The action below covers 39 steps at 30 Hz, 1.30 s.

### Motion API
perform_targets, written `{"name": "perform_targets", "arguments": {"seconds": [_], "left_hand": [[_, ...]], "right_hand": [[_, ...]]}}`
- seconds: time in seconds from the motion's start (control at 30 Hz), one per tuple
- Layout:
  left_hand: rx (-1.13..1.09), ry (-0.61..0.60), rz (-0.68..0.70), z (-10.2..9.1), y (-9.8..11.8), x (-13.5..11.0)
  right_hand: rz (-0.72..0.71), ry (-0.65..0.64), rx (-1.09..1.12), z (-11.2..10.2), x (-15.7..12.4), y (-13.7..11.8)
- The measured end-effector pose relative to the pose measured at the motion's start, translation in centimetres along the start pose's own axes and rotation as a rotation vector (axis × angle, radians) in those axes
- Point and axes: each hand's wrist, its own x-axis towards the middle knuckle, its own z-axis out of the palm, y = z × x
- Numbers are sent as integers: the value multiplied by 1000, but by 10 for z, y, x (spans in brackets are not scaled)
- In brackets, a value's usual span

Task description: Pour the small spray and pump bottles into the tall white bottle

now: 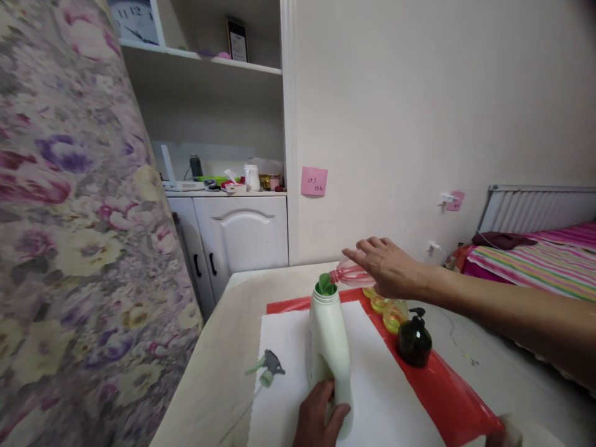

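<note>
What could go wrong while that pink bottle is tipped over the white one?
1. The pink bottle meets only the edge of the small green funnel, so its contents could miss and run onto the white sheet.
2. The left hand grips the tall white bottle low down; a nudge from the right hand might tip it.
3. The right forearm passes close above the pump bottle and could knock it.

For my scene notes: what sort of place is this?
Probably a bedroom in a home: a bed with striped bedding, a white cupboard under cluttered shelves, and a clock on the top shelf.
</note>
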Motion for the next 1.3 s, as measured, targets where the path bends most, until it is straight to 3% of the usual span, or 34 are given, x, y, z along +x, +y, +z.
{"name": "perform_targets", "arguments": {"seconds": [0.13, 0.27, 0.53, 0.93, 1.3], "left_hand": [[-22, 52, -3, 1, 0, 0], [-38, -16, 17, -2, 4, 2], [-35, 33, 29, -1, 5, 0], [-23, 4, 46, 0, -2, 2], [-44, 2, 15, -4, 6, 1]], "right_hand": [[-9, 20, -5, 1, -1, 0], [-7, 21, -12, 1, -1, 0], [-13, 12, -31, -4, 1, -1], [-32, 15, -76, -10, 3, -4], [-41, 17, -87, -14, 5, -6]]}}
